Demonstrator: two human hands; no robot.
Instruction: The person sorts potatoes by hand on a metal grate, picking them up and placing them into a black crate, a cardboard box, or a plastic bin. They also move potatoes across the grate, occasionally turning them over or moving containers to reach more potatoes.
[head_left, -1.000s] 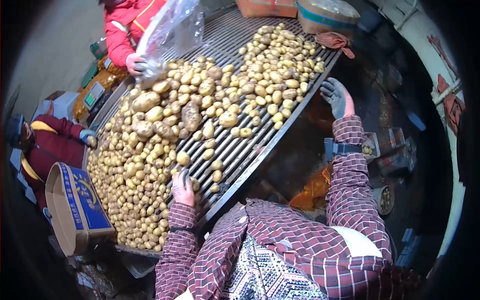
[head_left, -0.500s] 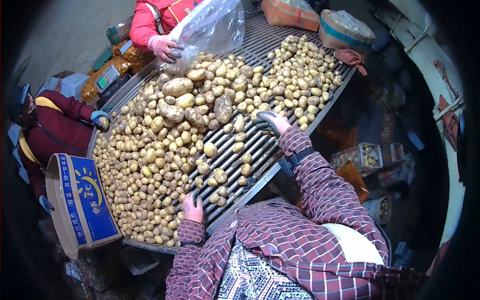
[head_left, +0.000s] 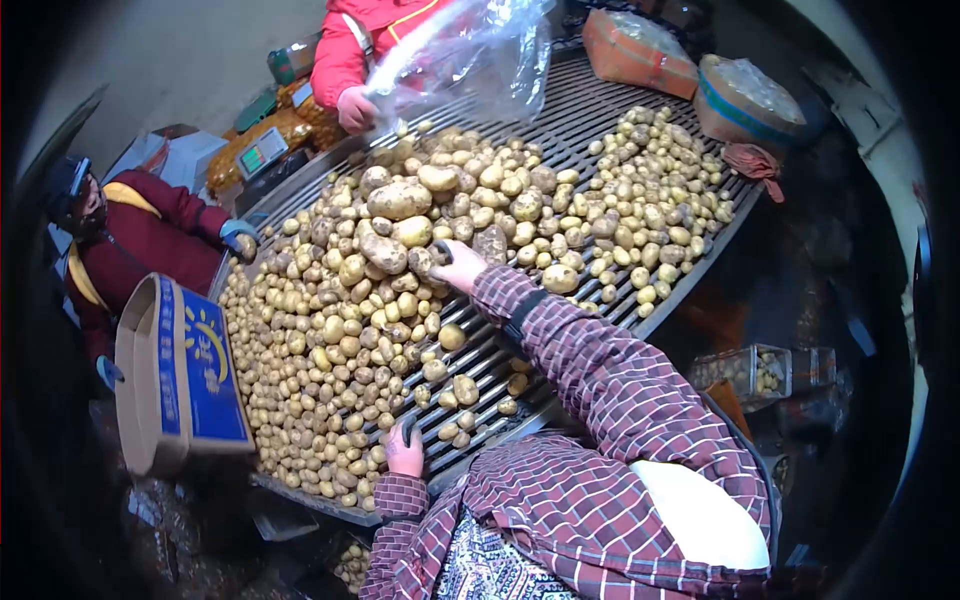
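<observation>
Both grips: we cannot tell their state.
Right hand (head_left: 455, 266): we should lift the nearest large potato (head_left: 385, 252) cleanly.
Left hand (head_left: 405, 452): rests on the surface (head_left: 575, 100).

I read potatoes (head_left: 400, 200) as matt, dusty, rough-skinned. Slatted worktop (head_left: 590, 110): bare metal bars, dull grey sheen. Co-worker's bag (head_left: 480, 50): clear plastic, glossy, crinkled. Tilted box (head_left: 200, 370): cardboard, raw brown inside, blue print outside with slight gloss. Checked sleeve (head_left: 620, 390): woven cloth, matt. Right hand (head_left: 455, 265) and left hand (head_left: 405, 450): gloves, dark coated fingertips, as far as I can tell. Red rag (head_left: 755, 160): crumpled cloth.
</observation>
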